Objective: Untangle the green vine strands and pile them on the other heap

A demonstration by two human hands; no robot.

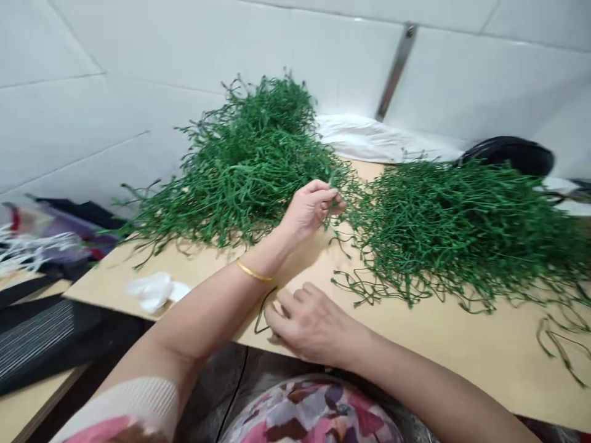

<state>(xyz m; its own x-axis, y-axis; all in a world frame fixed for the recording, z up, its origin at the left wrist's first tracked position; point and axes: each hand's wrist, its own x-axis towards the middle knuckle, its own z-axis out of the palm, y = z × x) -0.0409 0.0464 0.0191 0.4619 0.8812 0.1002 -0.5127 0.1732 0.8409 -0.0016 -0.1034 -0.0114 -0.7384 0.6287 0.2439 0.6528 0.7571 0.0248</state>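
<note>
My left hand (314, 206) is raised between two heaps, its fingertips pinched on a thin green cord. My right hand (307, 323) rests near the table's front edge with its fingers curled. A dark green cord loop (259, 323) comes out beside its thumb and index finger. Behind and left of my left hand rises a tall pile of knotted green cords (249, 160). A wider, lower pile of green cords (462, 227) lies to the right, with single cords spilling towards the front.
The tan table (429, 344) stands against a white tiled wall (184, 43). Crumpled white tissue (154, 292) lies at the front left, white cloth (369, 138) at the back. A black rounded object (512, 154) sits behind the right pile. Dark fabric (37, 338) is at far left.
</note>
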